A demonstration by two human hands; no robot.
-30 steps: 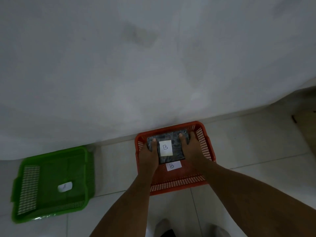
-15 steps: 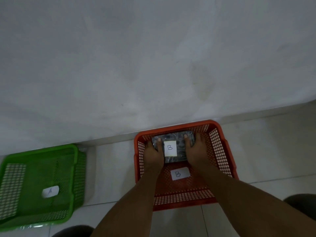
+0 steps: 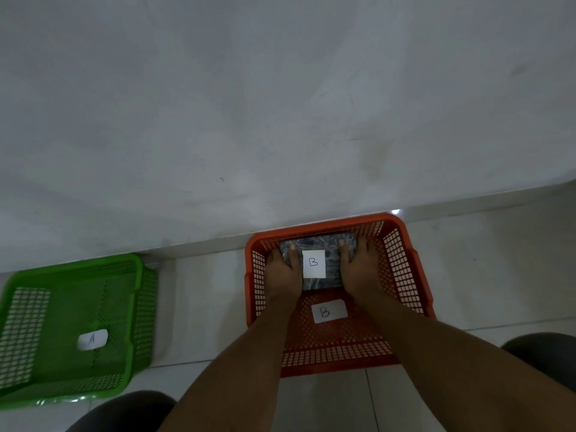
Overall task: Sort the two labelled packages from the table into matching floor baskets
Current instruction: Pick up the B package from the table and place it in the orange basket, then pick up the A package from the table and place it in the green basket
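Observation:
A grey wrapped package with a white "B" label (image 3: pixel 314 263) lies at the far end of the orange basket (image 3: pixel 402 269) on the floor. My left hand (image 3: pixel 282 271) grips its left side and my right hand (image 3: pixel 361 266) grips its right side, thumbs on top. A second white "B" label (image 3: pixel 328 311) is stuck to the orange basket's bottom, nearer to me. To the left stands the green basket (image 3: pixel 134 307), with a white "A" label (image 3: pixel 92 339) on its bottom and nothing else inside.
A white wall (image 3: pixel 280 104) rises right behind both baskets. The floor is pale tile (image 3: pixel 202 307), with a bare strip between the baskets. Dark rounded shapes, my knees (image 3: pixel 124 411), show at the bottom left and bottom right.
Both hands with the B package have sunk lower and deeper into the orange basket, toward its far wall. The view has come closer to the floor.

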